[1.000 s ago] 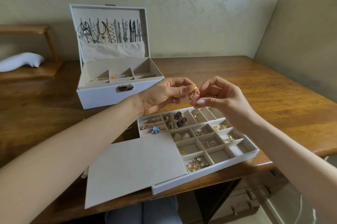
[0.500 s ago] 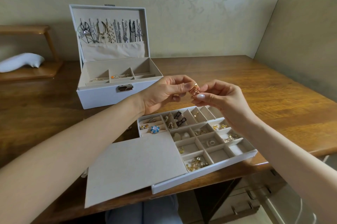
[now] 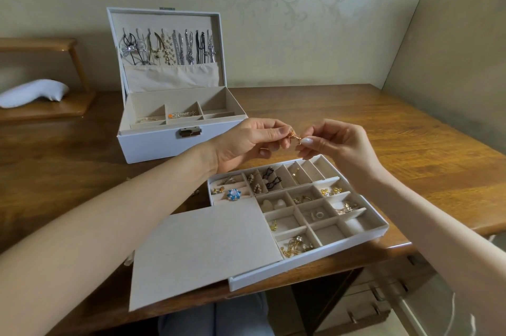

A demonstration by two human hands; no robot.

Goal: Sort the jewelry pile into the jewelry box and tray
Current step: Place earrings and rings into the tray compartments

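Head view, left hand [image 3: 246,144]: I see it pinching the gold jewelry piece [image 3: 294,136].
Right hand [image 3: 339,141]: pinching it too.
Piece axis: cannot tell.

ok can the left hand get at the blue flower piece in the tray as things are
Probably yes: the blue flower piece lies uncovered just below the left hand, though its fingers must first let go of the gold piece.

Reaches in with both bare forearms from the lower corners; pinches a small gold piece [image 3: 294,136] between thumb and forefinger of the left hand [image 3: 246,142]; pinches the same piece with the right hand [image 3: 338,141], other fingers curled; holds both hands raised, fingertips nearly meeting.
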